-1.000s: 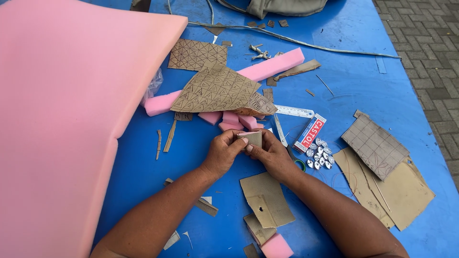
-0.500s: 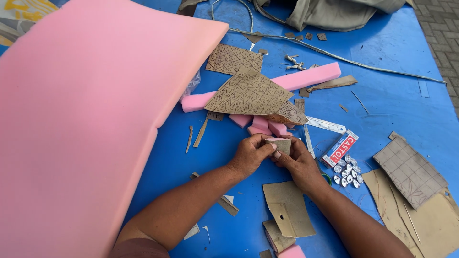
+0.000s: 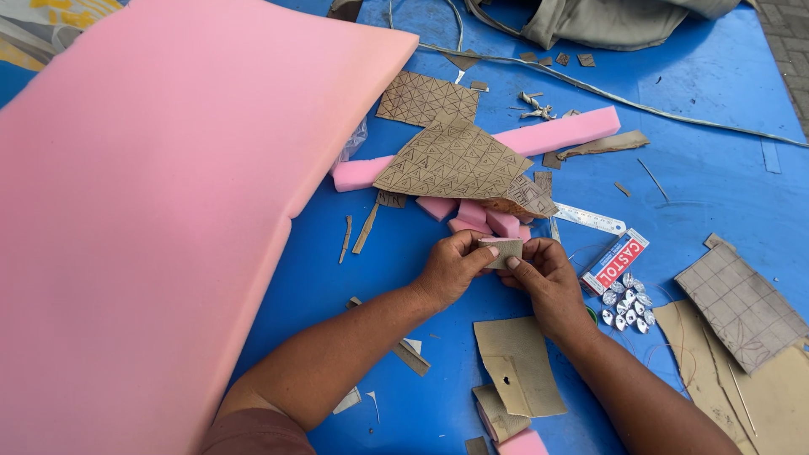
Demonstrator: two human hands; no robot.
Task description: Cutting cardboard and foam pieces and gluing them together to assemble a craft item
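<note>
Both hands, left hand (image 3: pixel 448 271) and right hand (image 3: pixel 543 282), pinch 1 small tan card piece (image 3: pixel 504 250) at frame centre. Risk: uneven pressure may crease or drop it among pink foam blocks (image 3: pixel 482 218).

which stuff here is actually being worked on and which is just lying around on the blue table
In hand:
left hand and right hand pinch one small tan card piece.

Lying about:
big pink foam sheet, long pink foam strip, patterned card sheet, ruler, glue tube box, silver studs, cut tan card.
</note>
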